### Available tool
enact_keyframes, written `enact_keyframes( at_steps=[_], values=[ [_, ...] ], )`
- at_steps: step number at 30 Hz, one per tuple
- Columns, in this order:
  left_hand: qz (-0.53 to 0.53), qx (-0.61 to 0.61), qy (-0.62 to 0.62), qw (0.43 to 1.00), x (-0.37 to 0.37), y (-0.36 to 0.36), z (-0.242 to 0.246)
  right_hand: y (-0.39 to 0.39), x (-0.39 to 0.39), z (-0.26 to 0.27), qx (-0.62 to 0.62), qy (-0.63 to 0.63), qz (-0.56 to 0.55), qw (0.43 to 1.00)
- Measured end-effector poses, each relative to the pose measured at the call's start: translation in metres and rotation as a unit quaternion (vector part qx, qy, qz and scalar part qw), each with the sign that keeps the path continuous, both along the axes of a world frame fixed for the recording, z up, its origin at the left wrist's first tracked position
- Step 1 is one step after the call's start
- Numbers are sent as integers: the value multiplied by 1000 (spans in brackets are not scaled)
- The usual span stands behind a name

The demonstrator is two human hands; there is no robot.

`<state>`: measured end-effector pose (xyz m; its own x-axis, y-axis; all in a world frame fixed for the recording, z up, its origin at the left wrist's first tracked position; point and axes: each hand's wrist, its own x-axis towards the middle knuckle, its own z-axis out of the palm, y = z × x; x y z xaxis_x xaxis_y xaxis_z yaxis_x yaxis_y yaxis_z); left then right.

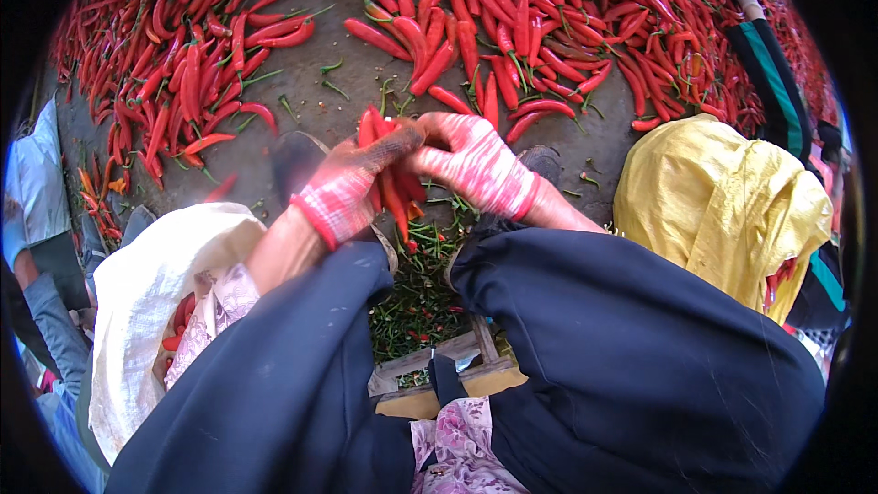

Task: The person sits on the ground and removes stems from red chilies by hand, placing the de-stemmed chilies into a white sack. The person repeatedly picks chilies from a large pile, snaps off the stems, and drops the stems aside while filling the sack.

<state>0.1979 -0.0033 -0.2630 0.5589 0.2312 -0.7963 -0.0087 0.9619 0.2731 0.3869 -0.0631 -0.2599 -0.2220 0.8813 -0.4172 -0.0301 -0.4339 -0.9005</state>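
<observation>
My left hand point(346, 178), in a red-and-white knit glove with dark-stained fingers, grips a small bunch of red chili peppers point(393, 200). Their ends show above and below its fingers. My right hand point(477, 156), gloved alike, meets the left at the bunch with its fingers bent in. Its fingertips are partly hidden, so I cannot tell what they pinch. Green chili stems point(425, 274) with red bits lie heaped on the ground between my legs. Just beyond my hands, more red chili peppers point(439, 34) are spread over the grey floor point(322, 92).
On the left an open white woven sack point(144, 288) holds red chilies. A yellow woven sack point(706, 199) stands at the right, chilies showing in it. Another chili heap point(185, 68) lies front left. Other people's sleeves point(775, 82) appear at the sides. Wooden slats point(425, 350) show below.
</observation>
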Motion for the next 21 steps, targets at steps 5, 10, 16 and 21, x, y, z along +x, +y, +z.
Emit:
enact_keyframes(
  at_steps=[5,10,16,21],
  values=[
    [103,11,-52,993,-11,-2,-12,-11,16,10,-37,-200,-51,978],
    [258,-4,-1,966,-15,-1,-27,-14,17,21,-65,6,-110,992],
    [247,-50,19,968,-15,1,-27,5,-10,22,164,-192,61,966],
    [222,-89,32,970,-17,-3,-32,2,-15,15,158,-251,58,953]
  ],
)
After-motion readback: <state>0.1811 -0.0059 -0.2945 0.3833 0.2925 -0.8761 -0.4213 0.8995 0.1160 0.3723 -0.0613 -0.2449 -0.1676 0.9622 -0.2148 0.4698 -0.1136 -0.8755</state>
